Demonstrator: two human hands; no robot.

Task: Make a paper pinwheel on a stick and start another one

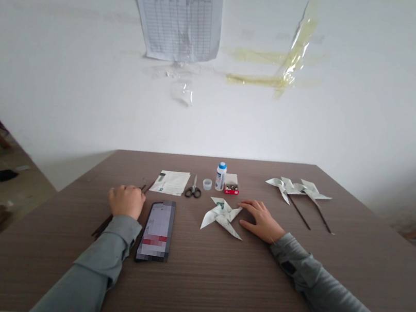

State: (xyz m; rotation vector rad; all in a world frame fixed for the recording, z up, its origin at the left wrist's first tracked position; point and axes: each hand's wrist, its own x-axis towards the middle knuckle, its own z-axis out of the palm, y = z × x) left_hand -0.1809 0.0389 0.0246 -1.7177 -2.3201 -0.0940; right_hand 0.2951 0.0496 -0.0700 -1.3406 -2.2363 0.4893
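Observation:
My left hand is closed over a bundle of thin dark sticks at the left of the table; stick ends poke out on both sides, and the fingertips are hidden. Palm down, my right hand rests with thumb and fingers apart. Its fingertips are at the right tip of a folded paper pinwheel, which has no stick showing. Farther right lie two paper pinwheels on dark sticks. A phone with a lit screen lies between my hands.
Along the back of the brown table are paper sheets, scissors, a small translucent cap, a white bottle with blue lid and an open red box of small metal pieces. Behind stands a wall with a taped printed sheet.

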